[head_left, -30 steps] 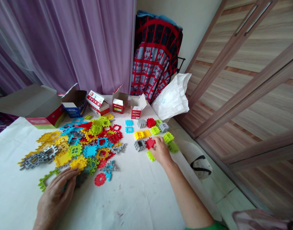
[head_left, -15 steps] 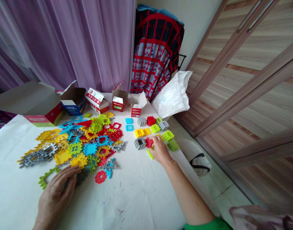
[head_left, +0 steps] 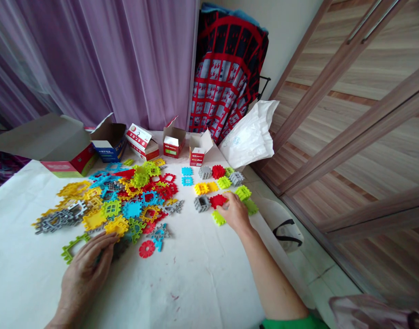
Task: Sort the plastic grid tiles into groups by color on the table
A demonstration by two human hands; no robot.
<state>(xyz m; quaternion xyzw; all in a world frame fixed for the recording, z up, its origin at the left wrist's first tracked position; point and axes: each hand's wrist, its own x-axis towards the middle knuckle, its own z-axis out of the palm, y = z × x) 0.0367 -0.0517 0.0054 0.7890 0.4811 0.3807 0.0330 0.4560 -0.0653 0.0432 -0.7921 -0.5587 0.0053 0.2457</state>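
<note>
A mixed heap of coloured plastic pieces [head_left: 131, 210] lies on the left half of the white-covered table. At its near edge my left hand [head_left: 89, 265] rests with curved fingers touching a yellow piece [head_left: 116, 225]; what lies under the palm is hidden. To the right, several sorted pieces and stacks stand in small groups. My right hand [head_left: 234, 211] is among them, its fingertips at a red piece [head_left: 217, 201]; whether they grip it is unclear. A green piece [head_left: 218, 218] lies just below those fingers, and a grey block [head_left: 201, 204] is to the left.
Along the back stand open cardboard boxes, among them a blue one [head_left: 108, 148] and a small red one [head_left: 196, 157]. A white bag [head_left: 250, 137] leans at the back right corner. A bag with a black strap [head_left: 281, 228] sits below the right edge.
My right hand has moved slightly right, showing more of the red piece and the green piece beside it. The whole view has shifted a little; my left hand stays at the heap.
</note>
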